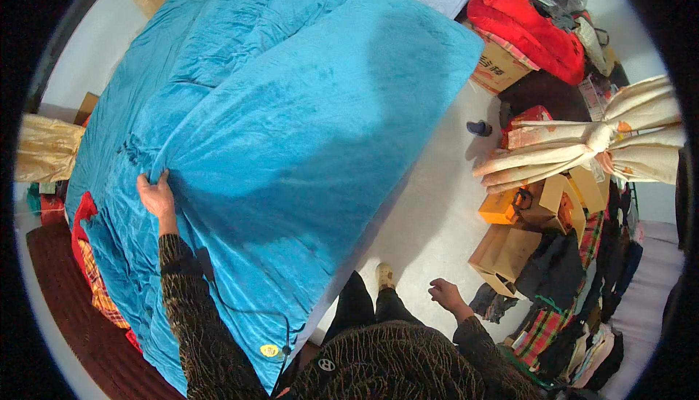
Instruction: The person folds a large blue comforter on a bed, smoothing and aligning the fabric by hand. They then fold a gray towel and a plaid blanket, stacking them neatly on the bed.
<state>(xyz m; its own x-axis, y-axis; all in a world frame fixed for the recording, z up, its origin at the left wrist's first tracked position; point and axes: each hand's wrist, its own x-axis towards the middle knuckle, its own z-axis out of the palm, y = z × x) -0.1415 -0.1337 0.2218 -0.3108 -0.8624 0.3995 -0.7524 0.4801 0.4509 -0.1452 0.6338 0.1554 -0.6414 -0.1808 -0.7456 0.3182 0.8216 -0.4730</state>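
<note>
A large blue plush quilt [306,127] is spread over the bed, with wrinkles gathered along its left side. At the left, my left hand [157,195] pinches a raised fold of this quilt between thumb and fingers, and creases fan out from that grip. My right hand [445,293] hangs over the pale floor beside the bed, fingers loosely curled and apart, with nothing in it. A black cable [246,310] lies across the quilt near my left forearm, and a yellow round tag [269,351] is at the quilt's near corner.
Opened cardboard boxes [499,252], an orange box [498,209] and piled clothes stand at the right. A knotted cream curtain [598,137] hangs there. A red plush bundle [524,23] rests on a carton [499,66] at the upper right. One dark slipper [479,128] lies on the floor.
</note>
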